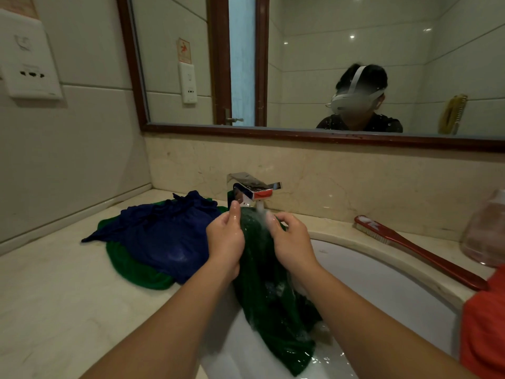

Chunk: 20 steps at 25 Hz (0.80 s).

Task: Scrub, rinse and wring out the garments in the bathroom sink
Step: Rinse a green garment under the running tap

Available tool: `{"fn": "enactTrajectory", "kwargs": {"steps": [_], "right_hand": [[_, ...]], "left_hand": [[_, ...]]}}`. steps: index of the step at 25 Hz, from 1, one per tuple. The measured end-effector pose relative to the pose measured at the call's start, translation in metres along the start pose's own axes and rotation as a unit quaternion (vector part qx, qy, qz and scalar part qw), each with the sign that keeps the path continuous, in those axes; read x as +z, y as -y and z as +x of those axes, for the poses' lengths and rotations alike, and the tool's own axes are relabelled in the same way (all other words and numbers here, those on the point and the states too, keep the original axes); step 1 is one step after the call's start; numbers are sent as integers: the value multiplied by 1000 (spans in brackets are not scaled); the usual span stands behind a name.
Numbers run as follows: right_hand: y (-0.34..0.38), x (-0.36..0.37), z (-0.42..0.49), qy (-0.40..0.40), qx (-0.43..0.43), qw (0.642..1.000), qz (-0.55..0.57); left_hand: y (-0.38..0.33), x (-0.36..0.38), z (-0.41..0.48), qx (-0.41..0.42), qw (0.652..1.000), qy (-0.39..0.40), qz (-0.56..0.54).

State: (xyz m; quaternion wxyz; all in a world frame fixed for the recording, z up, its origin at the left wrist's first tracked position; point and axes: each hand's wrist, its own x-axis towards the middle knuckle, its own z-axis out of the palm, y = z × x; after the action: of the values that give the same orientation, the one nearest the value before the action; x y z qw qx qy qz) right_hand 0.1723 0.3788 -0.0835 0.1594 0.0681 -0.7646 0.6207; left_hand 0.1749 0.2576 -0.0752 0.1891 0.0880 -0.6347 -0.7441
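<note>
**Rinsing the green garment: where we could slip**

Starting at the left, the blue garment (161, 231) lies heaped over a green cloth (131, 266) on the counter (54, 296), just beside the basin. We judge that a left elbow swung wide could drag that pile, or send splashes onto it.

At the centre, the tap (251, 190) is running, and the stream lands on the fabric right by our fingers. Spray over the counter is likely. A soaked, heavy garment could also slide out of wet grips if we loosen one hand to turn it. Its trailing end might cover the drain, though we cannot see the drain.

Further right, the red brush (418, 250) lies on the rim, well apart from our hands. A careless sweep of the right arm could knock it in. An orange cloth (483, 337) sits at the far right edge.

As for the hold, our left hand (225, 242) and right hand (291, 242) are a little apart, each with fingers curled onto the bunched top of the dark green garment (273, 296). The left hand clasps its left flank and the right hand its right. The top sits between them under the spout. The rest hangs down between our forearms into the sink (382, 269), where its lower end lies wet against the white bowl.
</note>
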Motion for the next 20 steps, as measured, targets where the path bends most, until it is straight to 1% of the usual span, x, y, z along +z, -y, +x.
{"fn": "enactTrajectory", "kwargs": {"steps": [2, 4, 7, 9, 11, 13, 15, 17, 19, 20], "right_hand": [[-1, 6, -3, 14, -9, 1000, 9], [-4, 10, -5, 16, 4, 999, 28], [-6, 8, -3, -3, 11, 999, 40], [-4, 4, -1, -31, 15, 998, 45], [-7, 1, 2, -71, 17, 996, 45], [-10, -2, 5, -98, 21, 994, 46], [-9, -3, 5, -75, 23, 996, 45], [-5, -3, 3, -13, 23, 999, 45], [0, -4, 1, 34, 22, 999, 33], [1, -5, 0, 44, 20, 998, 30]], "left_hand": [[0, -2, 0, 20, 999, -26, -5], [0, -3, 0, 26, 999, -17, 12], [0, -1, -2, 22, 997, 22, 72], [0, 0, -2, 20, 994, 48, 99], [0, 1, -2, 7, 992, 88, 94], [-1, 1, -3, -19, 990, 120, 66], [-3, 0, -5, -46, 990, 130, 11], [-4, -2, -4, -48, 991, 127, -17], [-5, -3, -4, -29, 991, 133, -11], [-5, -3, -5, -4, 990, 138, 11]]}}
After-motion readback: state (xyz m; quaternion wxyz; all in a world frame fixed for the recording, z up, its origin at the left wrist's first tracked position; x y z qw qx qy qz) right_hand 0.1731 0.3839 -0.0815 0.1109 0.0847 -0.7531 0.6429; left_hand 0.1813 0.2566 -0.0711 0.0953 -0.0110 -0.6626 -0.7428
